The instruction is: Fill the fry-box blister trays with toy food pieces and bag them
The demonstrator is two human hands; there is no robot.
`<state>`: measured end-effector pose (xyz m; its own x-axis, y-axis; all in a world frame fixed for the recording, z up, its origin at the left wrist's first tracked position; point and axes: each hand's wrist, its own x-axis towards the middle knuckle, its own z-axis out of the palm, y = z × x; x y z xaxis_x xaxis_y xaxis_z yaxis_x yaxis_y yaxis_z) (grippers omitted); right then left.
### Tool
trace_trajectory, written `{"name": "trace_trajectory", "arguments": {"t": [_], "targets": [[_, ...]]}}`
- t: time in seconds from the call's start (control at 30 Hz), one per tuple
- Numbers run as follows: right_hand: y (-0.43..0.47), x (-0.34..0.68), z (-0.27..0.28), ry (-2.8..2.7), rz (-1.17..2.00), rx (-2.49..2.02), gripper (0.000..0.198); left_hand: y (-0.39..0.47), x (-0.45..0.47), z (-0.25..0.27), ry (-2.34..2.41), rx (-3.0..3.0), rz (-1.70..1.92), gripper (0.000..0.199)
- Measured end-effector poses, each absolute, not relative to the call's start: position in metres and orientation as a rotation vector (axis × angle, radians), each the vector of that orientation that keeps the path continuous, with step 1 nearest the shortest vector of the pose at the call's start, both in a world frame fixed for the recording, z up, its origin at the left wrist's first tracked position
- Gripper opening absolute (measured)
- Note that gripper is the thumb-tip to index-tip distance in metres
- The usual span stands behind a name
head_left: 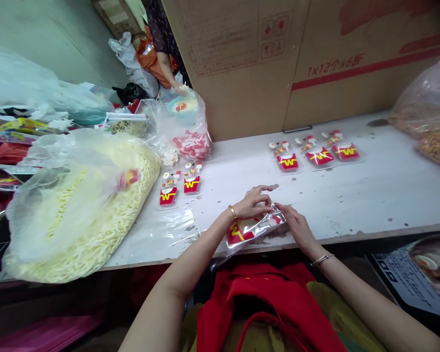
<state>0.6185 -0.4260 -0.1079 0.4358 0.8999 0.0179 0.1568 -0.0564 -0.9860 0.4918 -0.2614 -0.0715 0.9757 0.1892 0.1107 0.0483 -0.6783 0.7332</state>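
Observation:
At the near edge of the table, a clear plastic packet (238, 233) holds a red fries box with a yellow W and small red and white pieces. My left hand (254, 203), with a gold bracelet, reaches over its top, fingers curled on the plastic. My right hand (296, 226), with a silver bangle, has its fingertips at the packet's right upper corner, seemingly pinching the film; the thumb is mostly hidden. Similar packets lie flat beyond: a left pair, one being a filled packet (191, 183), and a right group of three, including another packet (288, 160).
A big bag of pale yellow strips (132, 230) lies left. Behind it stands a bag of red and white pieces (192, 144), with a co-worker's hand (178, 87) above. A large carton (242, 63) walls the back. A bag of tan pieces (438, 142) sits right.

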Motion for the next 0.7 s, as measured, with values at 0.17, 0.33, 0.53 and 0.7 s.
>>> {"name": "trace_trajectory", "arguments": {"t": [0.17,0.33,0.53,0.7], "targets": [[-0.419,0.618,-0.096,-1.037,0.771,-1.511,0.025,-0.267,0.513,-0.070,0.176,2.153,0.326,0.022],[-0.407,0.642,-0.093,-0.989,0.534,-1.618,0.023,-0.267,0.536,-0.076,0.316,2.018,0.346,0.024],[-0.412,0.651,-0.099,-0.641,0.864,-1.522,0.068,-0.263,0.580,-0.092,0.816,1.978,0.642,0.019],[-0.434,0.714,-0.115,-0.718,0.701,-1.731,0.050,-0.247,0.637,-0.092,0.681,2.352,0.593,0.031]]}}
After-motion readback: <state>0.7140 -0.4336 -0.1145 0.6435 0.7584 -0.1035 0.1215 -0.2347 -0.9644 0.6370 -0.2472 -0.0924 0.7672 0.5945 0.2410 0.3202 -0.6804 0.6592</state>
